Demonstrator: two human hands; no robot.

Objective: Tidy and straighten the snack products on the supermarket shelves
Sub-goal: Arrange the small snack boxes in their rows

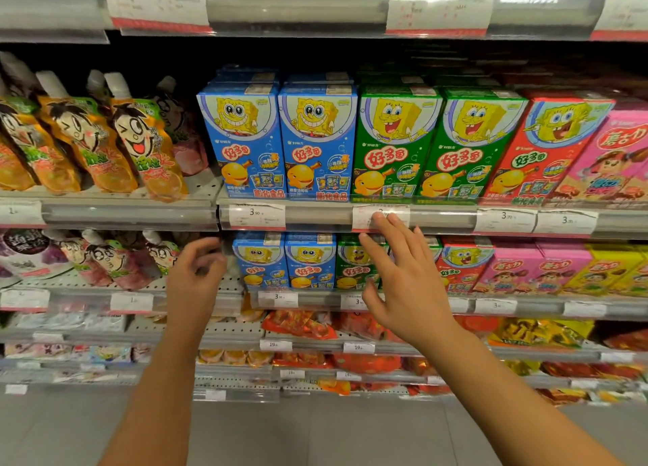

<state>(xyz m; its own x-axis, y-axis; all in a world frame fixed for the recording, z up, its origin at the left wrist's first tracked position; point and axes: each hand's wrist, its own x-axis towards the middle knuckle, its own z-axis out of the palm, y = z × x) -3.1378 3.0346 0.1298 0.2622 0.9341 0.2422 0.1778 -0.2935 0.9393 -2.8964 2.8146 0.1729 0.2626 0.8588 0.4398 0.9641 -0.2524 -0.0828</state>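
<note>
While orange drink pouches (105,143) leaned at the left, blue boxes (280,143) and green boxes (434,146) stood upright beside them, behind price tags (257,216). Lower rows blurred away. Right hand (403,279), fingers spread, covered smaller green boxes (354,262) below; left hand (196,276), loosely curled, held nothing, just beside smaller blue boxes (284,262).

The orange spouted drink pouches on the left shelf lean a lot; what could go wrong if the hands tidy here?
The orange spouted drink pouches lean over the shelf edge, so one may slide off if nudged. The right hand spreads across the smaller green cardboard snack boxes and could push them askew.
</note>
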